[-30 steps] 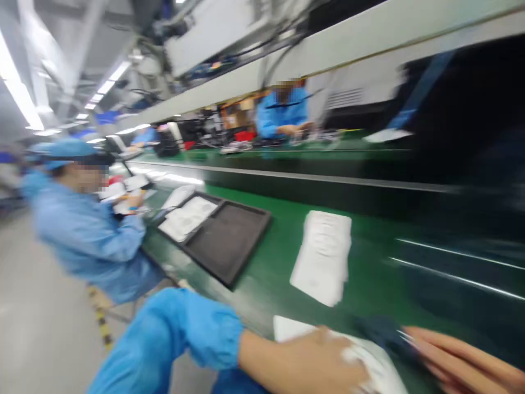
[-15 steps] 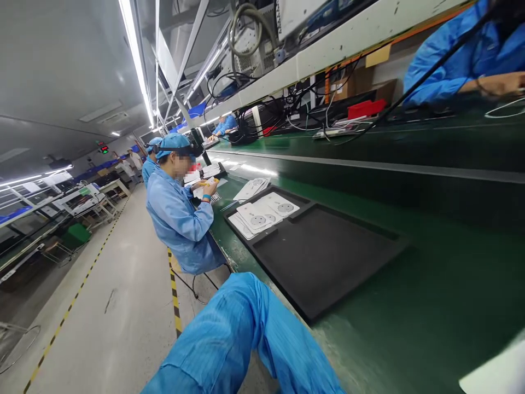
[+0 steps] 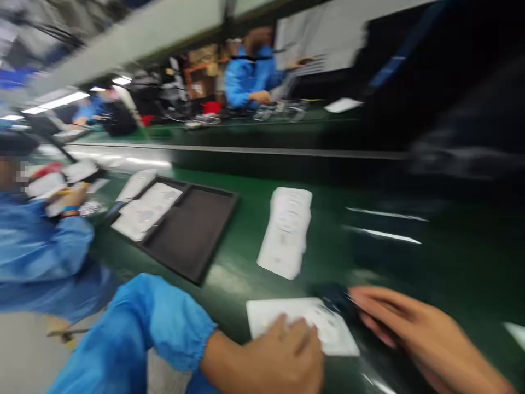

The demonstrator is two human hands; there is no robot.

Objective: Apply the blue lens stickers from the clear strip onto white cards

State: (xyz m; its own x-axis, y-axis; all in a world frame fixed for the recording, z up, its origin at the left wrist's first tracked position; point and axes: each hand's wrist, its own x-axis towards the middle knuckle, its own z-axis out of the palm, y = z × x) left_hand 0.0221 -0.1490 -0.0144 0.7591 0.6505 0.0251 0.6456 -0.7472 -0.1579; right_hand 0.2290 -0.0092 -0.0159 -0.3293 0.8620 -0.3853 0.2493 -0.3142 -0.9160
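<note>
The flat white rectangular plastic plate lies face up on the dark green desk, right at the near edge in front of me. It is thin, with faint grey marks on its face that are too blurred to make out. Its long axis runs left to right across my view, roughly along the desk's edge, with the right end angled a little toward me. My left hand rests palm down on its near left part with the fingers loosely bent; I cannot tell whether it grips an edge. My right hand reaches in from the right with its fingers almost straight. The fingertips are at a small dark object by the plate's far right corner, and I cannot tell whether they pinch it. Beyond lie a stack of similar white plates and a black rectangular tray.
</note>
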